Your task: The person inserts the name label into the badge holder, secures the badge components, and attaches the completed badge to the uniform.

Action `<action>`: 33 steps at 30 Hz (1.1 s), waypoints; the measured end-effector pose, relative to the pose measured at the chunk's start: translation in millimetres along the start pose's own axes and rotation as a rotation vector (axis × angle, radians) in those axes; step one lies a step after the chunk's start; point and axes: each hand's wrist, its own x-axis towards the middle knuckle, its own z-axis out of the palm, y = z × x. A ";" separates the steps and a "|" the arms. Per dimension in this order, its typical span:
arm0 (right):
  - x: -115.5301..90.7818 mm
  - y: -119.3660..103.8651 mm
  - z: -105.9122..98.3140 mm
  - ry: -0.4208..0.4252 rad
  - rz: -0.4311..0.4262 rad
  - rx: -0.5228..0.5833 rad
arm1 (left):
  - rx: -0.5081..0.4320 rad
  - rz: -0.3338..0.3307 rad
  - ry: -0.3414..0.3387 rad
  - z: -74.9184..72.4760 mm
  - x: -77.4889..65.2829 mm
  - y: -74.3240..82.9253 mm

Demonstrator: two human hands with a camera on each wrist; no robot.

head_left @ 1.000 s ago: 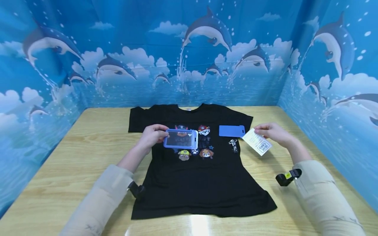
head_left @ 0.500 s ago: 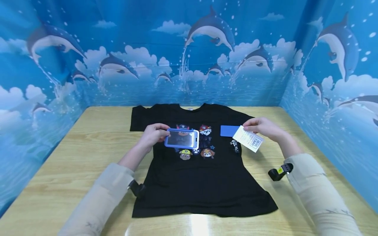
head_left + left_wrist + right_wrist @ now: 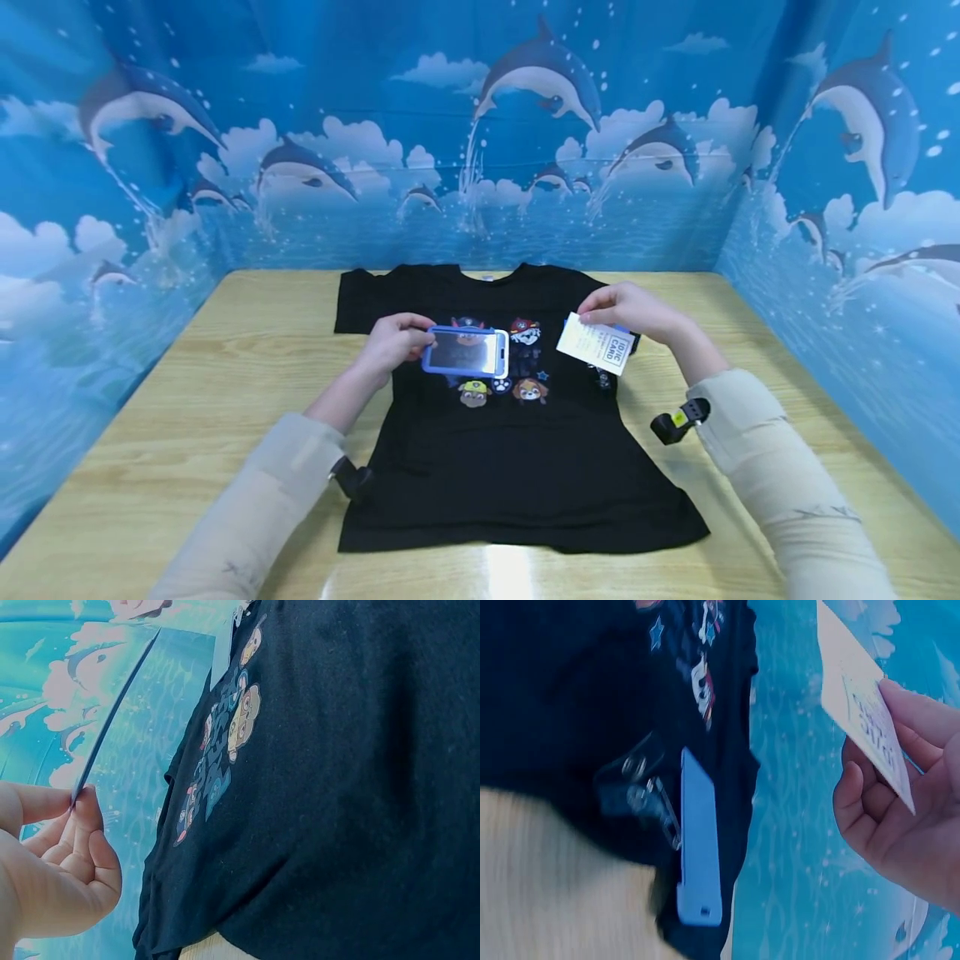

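In the head view my left hand (image 3: 395, 343) pinches a blue-framed badge holder (image 3: 462, 352) with a clear window by its left end, above the shirt's print. The left wrist view shows that holder (image 3: 112, 716) edge-on between thumb and fingers. My right hand (image 3: 626, 310) holds a white paper card (image 3: 596, 343) printed "ID/IC CARD" by one edge. In the right wrist view, the card (image 3: 862, 705) slants between thumb and fingers. A flat blue plastic cover (image 3: 699, 847) lies on the black T-shirt (image 3: 517, 467), beside a clip with a safety pin (image 3: 649, 795); the card mostly hides both in the head view.
The T-shirt lies spread flat on a light wooden table (image 3: 195, 417). Behind and on both sides hangs a blue curtain (image 3: 420, 100) printed with dolphins. Each wrist wears a small black camera, such as the right camera (image 3: 678, 419).
My right hand has moved left with the paper card, from right of the shirt to over the blue cover and clip. The left hand and badge holder have hardly moved.
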 end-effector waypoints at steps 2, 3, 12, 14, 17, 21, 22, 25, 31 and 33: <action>3.2 -4.2 2.5 -0.004 -0.013 0.001 | -0.012 0.010 0.006 0.4 -0.1 0.0; 4.8 -6.1 3.6 -0.006 -0.020 -0.001 | -0.018 0.015 0.009 0.6 -0.1 0.1; 21.0 -16.2 17.0 -0.027 -0.061 -0.001 | -0.030 0.005 0.019 1.7 0.9 -2.1; 23.9 -19.1 19.9 -0.037 -0.073 -0.002 | -0.023 0.000 0.017 2.3 0.7 -2.2; 28.1 -24.5 24.6 -0.048 -0.090 -0.001 | -0.014 0.000 0.015 3.0 0.2 -1.9; 33.7 -31.2 30.9 -0.054 -0.110 -0.008 | -0.010 -0.002 0.017 3.8 -0.2 -1.0; 35.1 -32.6 32.4 -0.057 -0.114 -0.009 | -0.009 -0.002 0.016 4.0 -0.2 -0.9; 38.1 -36.8 36.8 -0.065 -0.114 -0.005 | -0.009 -0.005 0.014 4.5 0.4 -1.0; 44.7 -43.3 44.7 -0.093 -0.134 0.010 | -0.007 -0.008 0.009 5.0 1.8 -2.5; 47.0 -45.8 47.7 -0.103 -0.147 0.011 | -0.007 -0.006 0.007 5.1 1.5 -3.0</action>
